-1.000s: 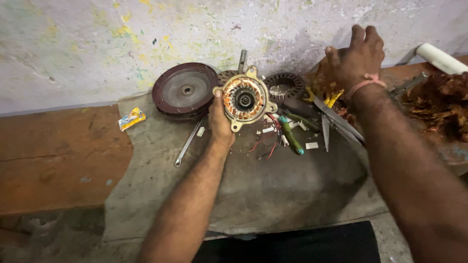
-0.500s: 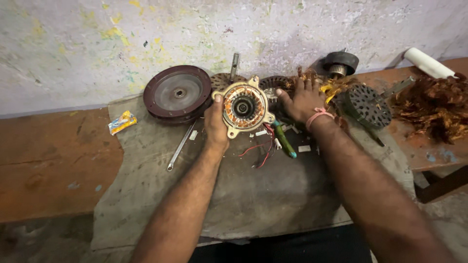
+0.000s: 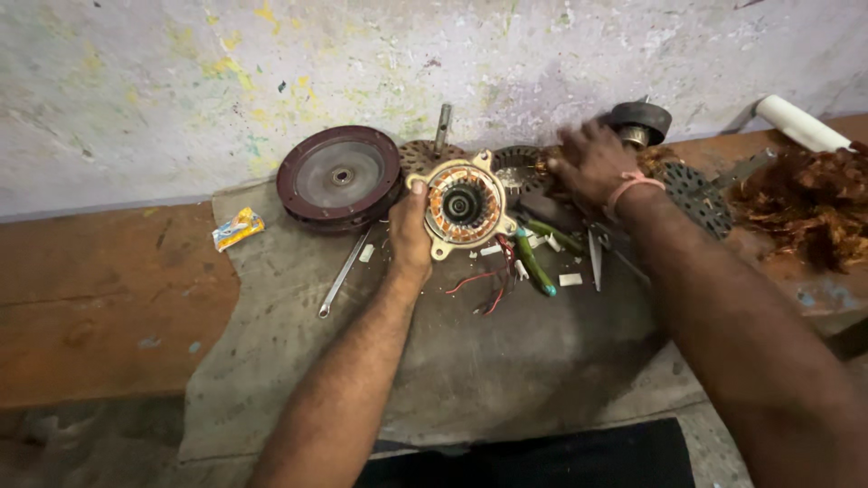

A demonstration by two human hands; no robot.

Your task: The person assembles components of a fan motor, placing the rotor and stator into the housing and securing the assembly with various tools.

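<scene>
You have two hands in view: left hand point(image 3: 411, 237), right hand point(image 3: 592, 163). One copper-wound stator point(image 3: 463, 206). One dark red round cover point(image 3: 339, 178). One spanner point(image 3: 342, 285). Two green-handled screwdrivers point(image 3: 535, 268). One pair of scissors point(image 3: 597, 253). One small yellow packet point(image 3: 237, 228). One white roll point(image 3: 801, 124). One heap of copper wire point(image 3: 805, 203).

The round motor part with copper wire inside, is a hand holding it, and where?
Yes. The left hand holds the motor stator by its left rim, thumb hooked over the edge. The right hand is blurred above the parts behind; whether it holds anything cannot be told.
</scene>
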